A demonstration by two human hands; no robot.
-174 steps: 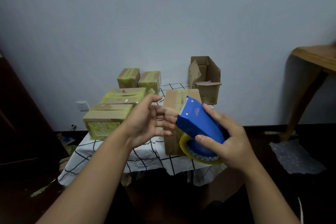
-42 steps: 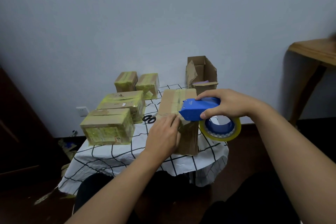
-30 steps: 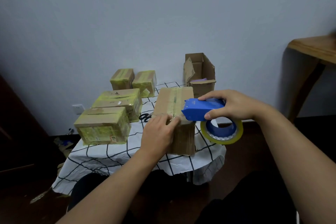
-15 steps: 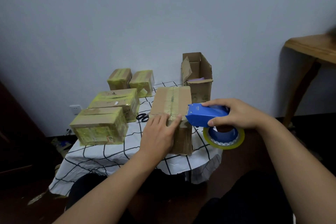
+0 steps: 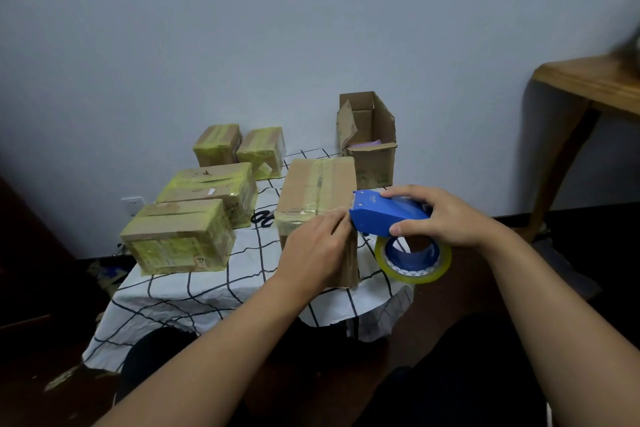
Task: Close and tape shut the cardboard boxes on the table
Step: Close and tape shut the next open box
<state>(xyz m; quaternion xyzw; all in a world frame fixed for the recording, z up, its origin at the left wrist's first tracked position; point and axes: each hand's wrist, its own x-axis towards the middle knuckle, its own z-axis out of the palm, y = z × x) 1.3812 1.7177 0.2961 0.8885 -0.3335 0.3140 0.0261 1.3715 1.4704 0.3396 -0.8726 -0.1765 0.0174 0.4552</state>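
Observation:
A closed brown cardboard box (image 5: 317, 184) stands at the table's front edge, with a strip of tape along its top seam. My left hand (image 5: 313, 248) lies on the box's near top edge, fingers pressing down by the tape. My right hand (image 5: 440, 215) grips a blue tape dispenser (image 5: 388, 215) whose nose sits at the box's near right corner, touching my left fingertips. Its yellowish tape roll (image 5: 414, 260) hangs below, right of the box. An open cardboard box (image 5: 369, 142) stands at the back right of the table.
Several boxes wrapped in yellowish tape stand on the left of the checked tablecloth (image 5: 207, 291); the nearest taped box (image 5: 178, 241) is front left. Black scissors (image 5: 262, 217) lie between them and the brown box. A wooden table (image 5: 588, 80) stands at the right.
The dispenser has slid down and toward me along the box's near corner. My left hand has stayed on the box's near top edge. The view has shifted slightly.

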